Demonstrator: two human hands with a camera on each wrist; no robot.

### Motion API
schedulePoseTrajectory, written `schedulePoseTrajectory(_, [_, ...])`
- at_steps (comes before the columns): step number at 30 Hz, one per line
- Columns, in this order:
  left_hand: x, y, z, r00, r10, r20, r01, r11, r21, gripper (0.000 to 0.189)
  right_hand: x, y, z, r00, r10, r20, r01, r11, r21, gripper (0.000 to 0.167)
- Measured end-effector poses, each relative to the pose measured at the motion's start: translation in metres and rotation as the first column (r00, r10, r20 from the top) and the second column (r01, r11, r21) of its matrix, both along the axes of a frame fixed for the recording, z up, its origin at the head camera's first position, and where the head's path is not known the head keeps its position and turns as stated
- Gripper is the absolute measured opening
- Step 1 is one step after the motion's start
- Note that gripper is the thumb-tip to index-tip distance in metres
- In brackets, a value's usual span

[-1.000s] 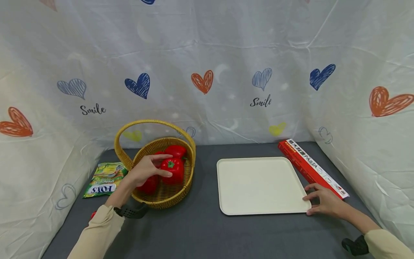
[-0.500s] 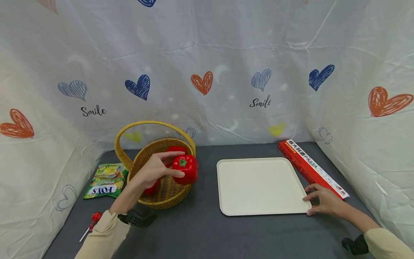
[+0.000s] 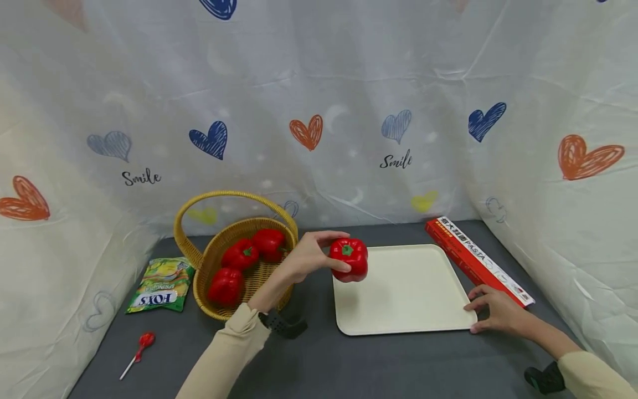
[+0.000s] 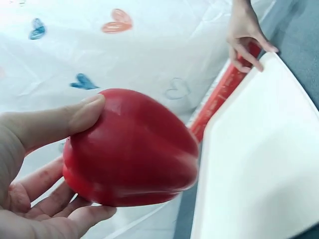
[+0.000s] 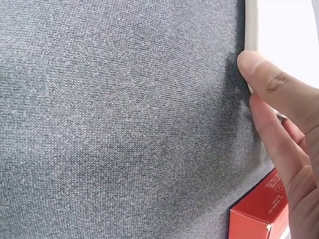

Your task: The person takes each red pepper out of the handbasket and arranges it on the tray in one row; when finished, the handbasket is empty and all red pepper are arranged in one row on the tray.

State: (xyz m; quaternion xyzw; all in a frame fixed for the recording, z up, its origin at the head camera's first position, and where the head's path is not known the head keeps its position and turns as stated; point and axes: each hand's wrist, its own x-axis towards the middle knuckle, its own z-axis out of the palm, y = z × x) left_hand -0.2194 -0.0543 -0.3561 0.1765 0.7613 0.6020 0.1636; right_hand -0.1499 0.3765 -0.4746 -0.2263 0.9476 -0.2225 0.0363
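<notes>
My left hand (image 3: 304,256) grips a red bell pepper (image 3: 355,261) by its side and holds it up over the left end of the cream tray (image 3: 399,305). In the left wrist view the thumb presses one side of the pepper (image 4: 137,149) while the fingers support the other. At the tray's near right corner, my right hand (image 3: 500,315) pinches the edge; the right wrist view has its thumb (image 5: 276,82) on the rim and fingers against the outer side. Left of the tray stands a yellow wicker basket (image 3: 199,296) with three more red peppers (image 3: 226,286) inside.
A red pasta box (image 3: 476,257) lies slanted along the tray's right side, close to the right hand. Left of the basket is a green FOX'S candy bag (image 3: 161,284), and nearer me a red lollipop (image 3: 145,339). A heart-printed curtain (image 3: 339,166) encloses the grey table.
My left hand has lifted the red bell pepper out of the basket and carried it right to the tray. The lollipop has come into full view. My right hand stays at the tray corner.
</notes>
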Motion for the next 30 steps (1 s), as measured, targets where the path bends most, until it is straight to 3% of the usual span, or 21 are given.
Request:
schedulePoseTrajectory(8, [-0.034, 0.069, -0.038, 0.997, 0.072, -0.031, -0.072, 0.997, 0.005, 0.056, -0.003, 0.0, -0.002, 0.999, 0.007, 0.031, -0.006, 1.0, -0.019, 0.043])
schedulePoseTrajectory(18, [-0.061, 0.146, -0.078, 0.987, 0.148, -0.062, -0.149, 0.989, -0.012, 0.059, 0.001, 0.0, -0.002, 0.999, -0.021, 0.025, 0.021, 0.999, -0.038, 0.037])
schedulePoseTrajectory(24, [-0.067, 0.182, -0.089, 0.991, 0.107, -0.081, -0.109, 0.994, -0.02, 0.058, 0.004, 0.001, -0.005, 0.998, -0.047, 0.033, 0.049, 0.998, -0.036, 0.038])
schedulePoseTrajectory(30, [-0.069, 0.205, -0.09, 0.987, 0.097, -0.125, -0.103, 0.994, -0.043, 0.058, 0.004, 0.003, -0.003, 0.997, -0.063, 0.044, 0.065, 0.997, -0.032, 0.039])
